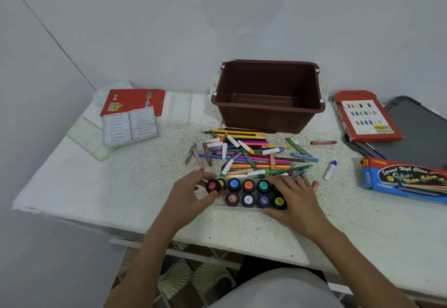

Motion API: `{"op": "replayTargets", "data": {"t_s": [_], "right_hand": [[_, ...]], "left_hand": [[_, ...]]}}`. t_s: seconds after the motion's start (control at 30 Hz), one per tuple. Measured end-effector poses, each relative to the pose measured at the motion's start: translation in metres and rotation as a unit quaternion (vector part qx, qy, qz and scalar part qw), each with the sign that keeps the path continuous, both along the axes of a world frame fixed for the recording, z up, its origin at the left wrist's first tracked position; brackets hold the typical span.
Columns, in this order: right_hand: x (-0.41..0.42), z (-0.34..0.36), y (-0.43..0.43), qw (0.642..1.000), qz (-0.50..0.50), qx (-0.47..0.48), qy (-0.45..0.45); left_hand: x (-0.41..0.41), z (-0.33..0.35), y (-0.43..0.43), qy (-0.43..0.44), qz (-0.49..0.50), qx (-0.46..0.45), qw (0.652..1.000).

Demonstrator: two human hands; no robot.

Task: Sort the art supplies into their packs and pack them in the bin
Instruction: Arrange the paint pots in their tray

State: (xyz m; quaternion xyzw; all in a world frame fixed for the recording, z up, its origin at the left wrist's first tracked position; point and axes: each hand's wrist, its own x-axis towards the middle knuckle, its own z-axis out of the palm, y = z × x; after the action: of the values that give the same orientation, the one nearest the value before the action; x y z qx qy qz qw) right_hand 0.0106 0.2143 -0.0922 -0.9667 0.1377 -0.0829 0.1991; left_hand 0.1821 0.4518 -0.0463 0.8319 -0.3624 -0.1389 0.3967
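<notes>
Lower centre of frame: left hand [191,191], fingers curled round a red-lidded paint pot [212,186], holding it at the left end of the clear tray [242,209]. Cannot tell whether the pot is seated in a slot yet.

Right hand [294,198] lies over the tray's right end, fingers fairly straight and spread across the pots there, thumb along the near edge. It looks to be steadying the tray, not gripping it.

Nine other pots are visible in the tray, in two rows.

Handling, as I judge it: the pots are small, rigid and smooth-sided, and probably light. Best pinched round the lid, dropped in upright. The thin tray will likely flex once full, so lift it from both ends.

Loose crayons and pencils [249,155] are heaped mid-frame on the speckled table [145,186], just behind the tray. The brown bin [266,119] stands behind them, upper centre, with nothing packed in it that I can see
</notes>
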Motion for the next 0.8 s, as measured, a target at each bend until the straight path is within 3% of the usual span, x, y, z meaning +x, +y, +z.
{"op": "replayTargets", "data": {"t_s": [0.23, 0.5, 0.8], "right_hand": [[0.000, 0.000, 0.000, 1.000, -0.005, 0.002, 0.010], [0.000, 0.001, 0.001, 1.000, -0.007, 0.001, 0.004], [-0.001, 0.001, 0.001, 1.000, -0.006, 0.002, 0.005]], "left_hand": [[-0.009, -0.020, -0.001, -0.040, -0.024, 0.069, 0.996], [-0.012, -0.024, 0.004, -0.072, -0.022, 0.063, 0.995], [-0.030, -0.026, -0.007, -0.111, 0.089, 0.121, 0.982]]}}
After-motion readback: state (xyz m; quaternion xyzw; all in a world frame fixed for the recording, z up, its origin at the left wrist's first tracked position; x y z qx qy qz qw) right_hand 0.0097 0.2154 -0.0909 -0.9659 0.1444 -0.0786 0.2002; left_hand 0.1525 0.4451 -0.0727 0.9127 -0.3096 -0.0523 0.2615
